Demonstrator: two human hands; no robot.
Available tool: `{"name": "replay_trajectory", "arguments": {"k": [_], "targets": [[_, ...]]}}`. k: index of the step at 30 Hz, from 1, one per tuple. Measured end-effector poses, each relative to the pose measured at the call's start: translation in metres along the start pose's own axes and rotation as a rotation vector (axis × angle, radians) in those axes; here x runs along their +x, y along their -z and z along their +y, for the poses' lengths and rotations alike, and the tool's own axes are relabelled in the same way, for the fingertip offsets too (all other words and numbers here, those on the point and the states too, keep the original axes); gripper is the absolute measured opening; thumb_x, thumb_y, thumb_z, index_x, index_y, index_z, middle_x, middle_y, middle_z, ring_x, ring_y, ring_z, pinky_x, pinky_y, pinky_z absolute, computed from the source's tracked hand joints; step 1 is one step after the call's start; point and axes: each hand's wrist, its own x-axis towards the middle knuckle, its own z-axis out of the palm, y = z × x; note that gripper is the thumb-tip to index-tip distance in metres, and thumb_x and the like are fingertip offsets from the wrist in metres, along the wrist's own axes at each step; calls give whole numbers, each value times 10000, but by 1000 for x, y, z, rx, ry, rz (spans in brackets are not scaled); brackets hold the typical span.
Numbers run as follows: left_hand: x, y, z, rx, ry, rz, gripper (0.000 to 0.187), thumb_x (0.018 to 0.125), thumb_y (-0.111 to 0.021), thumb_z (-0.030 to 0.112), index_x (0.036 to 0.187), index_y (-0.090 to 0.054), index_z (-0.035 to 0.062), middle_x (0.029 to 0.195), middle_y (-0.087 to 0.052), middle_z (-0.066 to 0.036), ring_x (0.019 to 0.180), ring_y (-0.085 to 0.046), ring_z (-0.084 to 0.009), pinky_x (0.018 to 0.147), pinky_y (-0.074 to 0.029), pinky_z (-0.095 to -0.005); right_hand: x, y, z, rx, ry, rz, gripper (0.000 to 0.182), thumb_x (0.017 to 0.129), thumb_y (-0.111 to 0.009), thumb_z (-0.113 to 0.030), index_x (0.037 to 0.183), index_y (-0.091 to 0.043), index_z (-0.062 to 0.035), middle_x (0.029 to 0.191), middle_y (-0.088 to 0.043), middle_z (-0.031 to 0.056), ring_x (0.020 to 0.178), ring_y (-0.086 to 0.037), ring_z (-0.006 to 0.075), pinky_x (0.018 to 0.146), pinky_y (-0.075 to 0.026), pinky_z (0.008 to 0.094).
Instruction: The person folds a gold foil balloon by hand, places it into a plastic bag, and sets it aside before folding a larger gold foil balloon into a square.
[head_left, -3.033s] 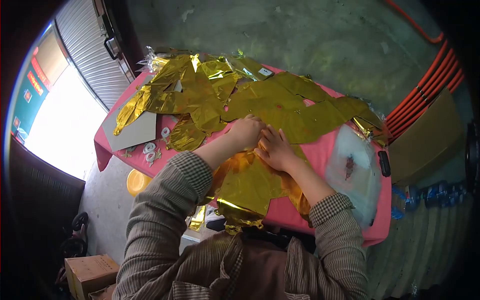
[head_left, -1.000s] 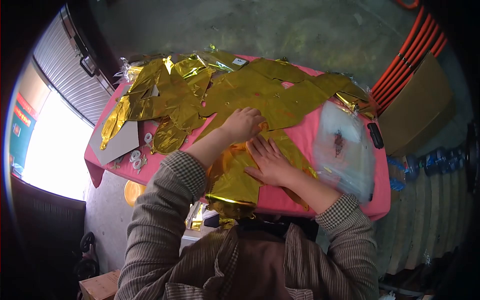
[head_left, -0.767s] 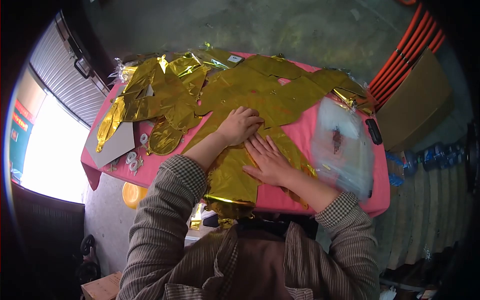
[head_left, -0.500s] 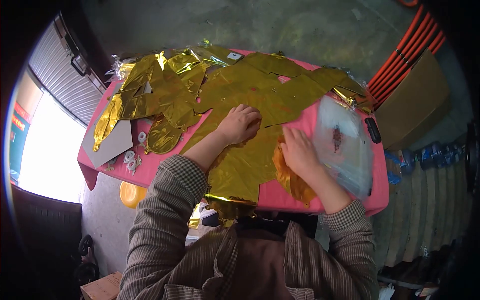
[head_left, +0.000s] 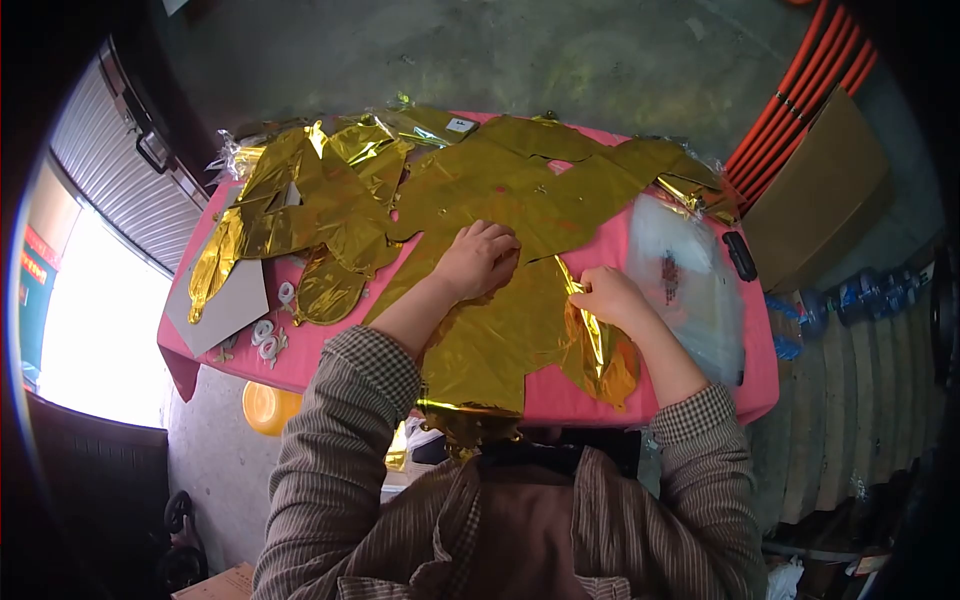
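Observation:
A large flat gold foil balloon is spread over the pink-covered table, its near end hanging over the front edge. My left hand is closed on the foil near the middle, knuckles up and fingertips partly hidden. Farther right, my right hand pinches the edge of a narrow gold flap, which stands creased and tilted beneath it. Clear plastic bags lie just right of that hand. More gold foil balloons overlap at the left.
A grey board and white ribbon rolls lie at the table's left. A black object sits by the right edge. On the floor are a yellow basin, a cardboard sheet, orange pipes and blue bottles.
My right hand has gone from lying over the flap with fingers extended to pinching its edge, and the flap is lifted and creased. My left hand stays at the same spot on the foil.

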Motion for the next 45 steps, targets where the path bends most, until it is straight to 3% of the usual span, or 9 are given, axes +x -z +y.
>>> {"name": "replay_trajectory", "arguments": {"k": [6,14,18,20,24,27,30,39,45], "targets": [[-1,0,1,-14,5,16,273,819,-553,227,1054,-592,94,1118,-545,-61,1057,-464,-266,928,-364,-391,10,12,2,547,89,-234,231,817,-637,-243,767,-595,-22,618,-521,-18,600,-467,47,517,-375,227],[-2,-2,-8,1,-31,14,312,763,-568,200,1046,-596,72,1129,-544,-63,1082,-452,-255,936,-363,-389,50,-7,-59,691,540,-298,234,842,-622,-253,782,-607,-27,653,-521,-15,615,-472,59,537,-389,231],[-3,-31,-41,171,-53,76,310,727,-535,114,1020,-592,32,1075,-559,-75,1062,-471,-245,926,-377,-359,29,-26,-91,845,463,-388,198,876,-578,-217,796,-607,-38,705,-550,-21,661,-490,57,591,-400,216],[4,-43,-66,174,-111,54,292,732,-515,93,1005,-593,28,1031,-566,-75,1039,-484,-237,906,-391,-343,23,-25,-90,823,780,-330,197,896,-543,-190,837,-614,-16,745,-603,13,741,-556,88,669,-439,234],[9,-25,-56,279,-122,-138,275,753,-476,71,1000,-591,39,937,-579,-85,963,-540,-227,861,-426,-324,22,-24,-47,1220,628,-283,212,898,-523,-165,863,-606,28,826,-636,53,822,-598,137,753,-466,257],[11,-21,-50,274,-24,-301,304,757,-476,82,1039,-583,43,981,-588,-100,982,-554,-235,885,-422,-346,17,-36,-28,529,483,188,251,894,-513,-157,1014,-581,53,1053,-605,141,1026,-566,246,892,-440,316],[17,-7,-36,329,12,-336,332,757,-490,104,1074,-578,55,1022,-594,-108,995,-566,-241,900,-423,-365,7,-56,-28,31,522,139,566,919,-434,-276,1378,-254,3,1453,-186,201,1368,-132,308,1109,-134,405],[5,-27,-53,20,-247,158,121,731,-560,121,821,-576,41,711,-582,-154,726,-582,-343,687,-460,-419,-10,-68,-52,-160,501,100,706,910,-382,-426,1383,-165,52,1457,-116,234,1375,-65,317,1117,-48,408],[5,-17,-47,99,27,-231,138,751,-524,90,875,-570,50,846,-604,-129,896,-567,-318,783,-424,-425,-12,-77,-51,-235,525,164,735,910,-322,-485,1387,-161,50,1455,-136,233,1372,-93,316,1115,-48,409]]}}
